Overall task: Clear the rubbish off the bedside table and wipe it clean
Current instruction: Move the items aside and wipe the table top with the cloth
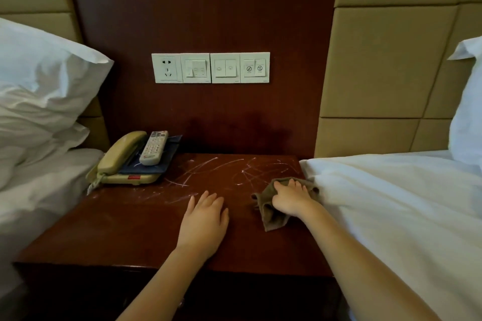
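The dark wooden bedside table (130, 229) fills the lower middle of the head view, with whitish scribble marks (221, 169) across its far half. My right hand (290, 199) presses a crumpled brown cloth (271, 216) onto the table near its right edge, fingers spread over the cloth. My left hand (204, 221) lies flat on the bare wood at the table's middle, fingers straight and holding nothing.
A beige telephone (122, 161) sits at the table's far left with a white remote control (154, 147) on a blue folder (167, 156). White beds (391, 203) flank the table on both sides. A row of wall switches (210, 68) hangs above.
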